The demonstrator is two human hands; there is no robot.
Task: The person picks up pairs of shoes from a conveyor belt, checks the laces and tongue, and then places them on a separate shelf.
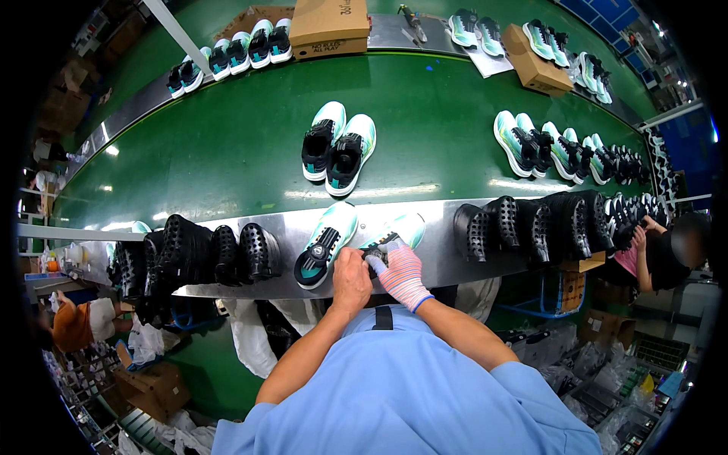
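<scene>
Just in front of my body, a mint-green and white sneaker point(410, 225) with a black upper section lies on the metal ledge, partly covered by my hands. My left hand point(352, 280), bare, has its fingers closed at the black part of this sneaker. My right hand point(400, 276), in a striped knit glove, grips the same black part from the right. What exactly the fingertips pinch is hidden. Left of my hands, a matching sneaker point(326, 244) stands on the ledge, toe pointing away. Farther off, a pair of similar sneakers point(339, 148) sits on the green belt.
Black perforated shoe-shaped forms point(250, 250) line the ledge at left, with more black forms point(538, 227) at right. Paired sneakers point(523, 144) run along the belt's right side. A shoebox point(330, 29) stands on the far ledge. A co-worker point(644, 250) is at far right.
</scene>
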